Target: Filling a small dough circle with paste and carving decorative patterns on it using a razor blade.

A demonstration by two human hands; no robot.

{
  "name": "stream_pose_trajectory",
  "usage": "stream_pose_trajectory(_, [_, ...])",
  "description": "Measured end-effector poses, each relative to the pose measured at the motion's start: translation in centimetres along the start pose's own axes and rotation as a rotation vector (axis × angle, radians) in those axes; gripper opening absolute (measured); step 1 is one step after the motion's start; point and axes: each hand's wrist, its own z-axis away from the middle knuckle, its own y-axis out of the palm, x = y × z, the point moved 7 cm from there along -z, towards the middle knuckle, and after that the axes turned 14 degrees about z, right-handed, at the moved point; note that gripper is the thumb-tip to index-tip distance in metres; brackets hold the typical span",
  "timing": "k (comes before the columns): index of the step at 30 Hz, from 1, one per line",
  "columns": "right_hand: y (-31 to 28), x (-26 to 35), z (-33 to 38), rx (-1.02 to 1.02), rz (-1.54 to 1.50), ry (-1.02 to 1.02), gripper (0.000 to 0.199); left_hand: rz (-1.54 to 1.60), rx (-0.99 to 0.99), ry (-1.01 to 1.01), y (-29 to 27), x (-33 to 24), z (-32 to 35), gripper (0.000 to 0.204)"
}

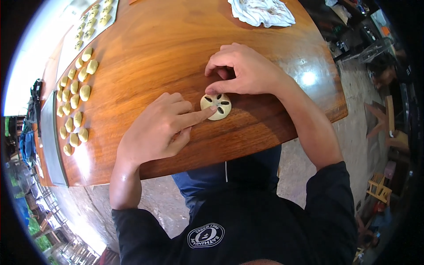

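Note:
A small round pale dough disc (215,114) lies flat on the wooden table, with several dark oval slots or pieces set in a ring on its top; I cannot tell which they are. My left hand (160,126) is at its left side, the index finger stretched out with its tip on the disc, the other fingers loosely bent. From above right, my right hand (247,70) reaches over with its thumb on the disc's far edge. Its fingers curl loosely, apart from the thumb, and grip nothing. Part of the disc's rim is hidden under that thumb.
Several plain dough lumps (85,92) sit in rows on the left side of the wooden table (145,66). Beyond them, a pale tray (98,33) carries more small shaped pieces. A crumpled white cloth (262,12) lies at the far edge. The table's near edge runs close below my hands.

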Motion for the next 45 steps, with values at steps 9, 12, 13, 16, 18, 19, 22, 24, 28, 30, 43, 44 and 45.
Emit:
stream_pose_trajectory(9, [-0.1, 0.0, 0.4, 0.085, -0.016, -0.066, 0.052, -0.021, -0.014, -0.025, 0.8, -0.5, -0.1, 0.063])
stream_pose_trajectory(12, [-0.3, 0.7, 0.8, 0.081, 0.024, -0.179, 0.065, -0.078, 0.015, -0.026, 1.1, -0.5, -0.1, 0.064])
stream_pose_trajectory(13, [-0.3, 1.0, 0.9, 0.092, 0.068, -0.208, 0.071, -0.077, 0.016, -0.029, 1.1, -0.5, 0.0, 0.064])
stream_pose_trajectory(16, [-0.5, 1.1, 1.0, 0.154, 0.041, -0.165, 0.074, -0.079, 0.004, -0.007, 0.9, -0.4, 0.1, 0.064])
stream_pose_trajectory(18, [-0.3, 1.2, 1.2, 0.151, 0.061, -0.172, 0.074, -0.043, 0.002, 0.016, 1.0, -0.3, 0.2, 0.063])
stream_pose_trajectory(19, [-0.2, 1.3, 1.2, 0.148, 0.08, -0.184, 0.074, -0.044, 0.002, 0.014, 1.0, -0.3, 0.2, 0.063])
stream_pose_trajectory(22, [0.0, 1.5, 1.4, 0.121, 0.092, -0.196, 0.073, -0.05, 0.01, -0.009, 1.1, -0.3, 0.2, 0.063])
stream_pose_trajectory(24, [-0.2, 1.5, 1.3, 0.147, 0.08, -0.175, 0.073, -0.019, 0.025, -0.004, 1.0, -0.2, 0.2, 0.063])
stream_pose_trajectory(28, [0.0, 1.4, 1.3, 0.179, 0.08, -0.179, 0.075, 0.037, 0.037, 0.004, 0.7, 0.1, 0.1, 0.062])
stream_pose_trajectory(30, [0.1, 1.4, 1.2, 0.171, 0.085, -0.196, 0.076, 0.052, 0.044, 0.015, 0.6, -0.1, 0.1, 0.056])
stream_pose_trajectory(43, [-0.9, -2.5, 1.2, 0.135, -0.334, 0.085, 0.03, 0.311, -0.194, -0.303, -3.3, 5.4, 2.4, 0.01])
stream_pose_trajectory(44, [-0.9, -2.6, 1.2, 0.114, -0.365, 0.1, 0.025, 0.347, -0.184, -0.306, -3.2, 5.5, 2.4, 0.01])
stream_pose_trajectory(45, [-0.9, -2.4, 1.2, 0.105, -0.353, 0.092, 0.025, 0.381, -0.17, -0.308, -3.1, 5.6, 2.3, 0.01])
